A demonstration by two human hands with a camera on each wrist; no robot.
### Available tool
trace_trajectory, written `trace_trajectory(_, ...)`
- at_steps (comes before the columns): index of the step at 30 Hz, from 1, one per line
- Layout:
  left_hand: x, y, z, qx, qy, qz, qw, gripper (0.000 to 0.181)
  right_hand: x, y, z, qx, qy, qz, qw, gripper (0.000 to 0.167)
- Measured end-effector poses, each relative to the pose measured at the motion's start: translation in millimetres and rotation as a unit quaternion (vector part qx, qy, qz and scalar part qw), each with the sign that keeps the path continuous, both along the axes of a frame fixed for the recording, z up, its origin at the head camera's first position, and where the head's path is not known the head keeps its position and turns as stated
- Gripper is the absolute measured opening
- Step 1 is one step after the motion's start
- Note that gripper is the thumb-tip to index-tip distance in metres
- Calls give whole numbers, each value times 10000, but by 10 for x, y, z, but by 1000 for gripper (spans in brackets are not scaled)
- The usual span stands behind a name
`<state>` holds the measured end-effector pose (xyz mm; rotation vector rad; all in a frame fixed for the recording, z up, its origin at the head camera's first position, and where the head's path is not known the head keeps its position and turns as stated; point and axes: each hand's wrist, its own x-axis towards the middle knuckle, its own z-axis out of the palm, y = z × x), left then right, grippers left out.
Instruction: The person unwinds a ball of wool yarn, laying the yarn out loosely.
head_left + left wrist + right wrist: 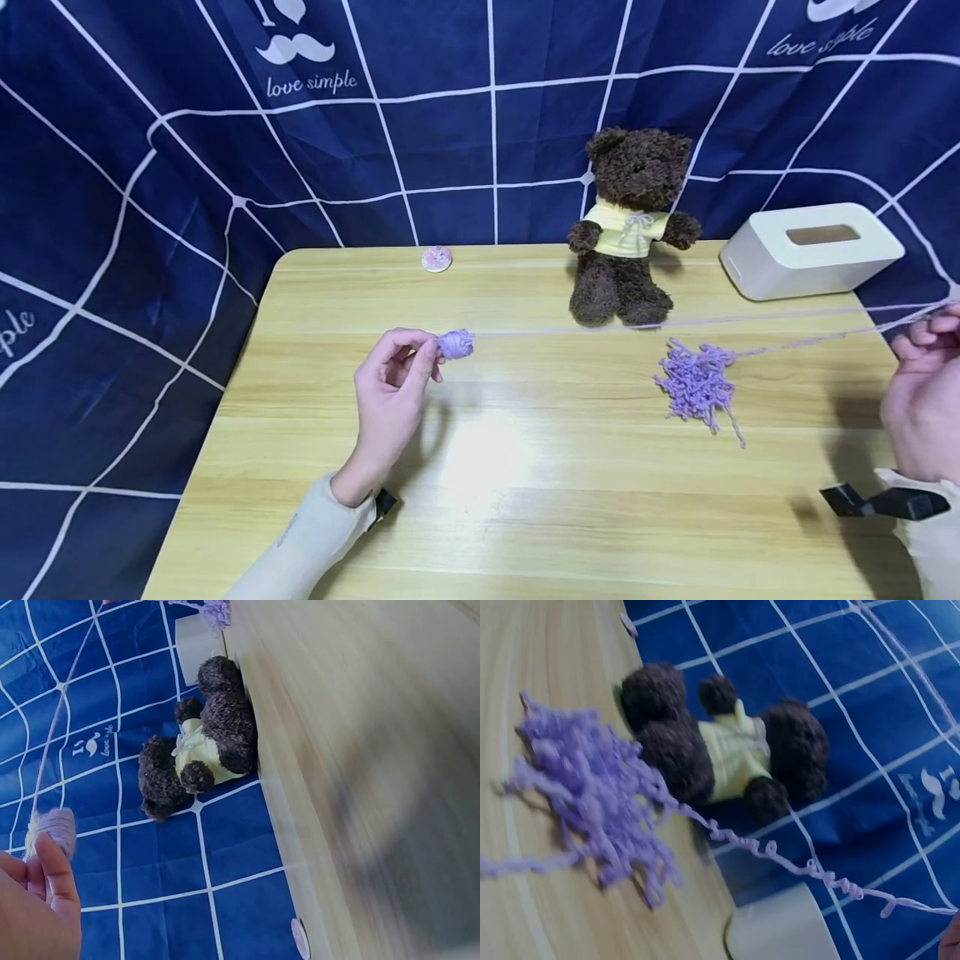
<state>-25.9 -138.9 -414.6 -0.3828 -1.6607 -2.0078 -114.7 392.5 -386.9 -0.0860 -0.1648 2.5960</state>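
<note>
Blue gridded curtain [450, 150] behind wooden table [570, 517]. Hands well apart: left hand [393, 383] pinches small wound yarn ball [456, 343] above tabletop; right hand [930, 392], cut off in head view, grips purple strand [844, 885] leading to ball and loose yarn pile [697, 383] on table. Strand's kinks plain in right wrist view. Tissue box [765, 258] near back right edge; slot seen from head only, contents untellable. Bear [626, 229], pink disc [437, 259] along back edge; bare wood between ball and pile.
</note>
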Motion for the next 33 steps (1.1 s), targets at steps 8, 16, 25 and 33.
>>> trace_trajectory(8, -1, 4, 3, -111, 104, -33, 9999, 11, 15, 156, -86, 616, -222, 744, 9951, 9)
trace_trajectory(16, -28, 38, 58, -146, 206, -52, 9997, 12, 55, -280, -92, 5009, -1692, 1909, 8271, 27)
trace_trajectory(25, -30, 82, 99, -285, 83, -197, 9994, 7, 128, -1023, -88, 7056, -1694, 2456, 6427, 23)
trace_trajectory(33, -31, 113, 125, -346, -47, -379, 9987, 5, 320, -1879, 72, 7652, -787, 2677, 5802, 28)
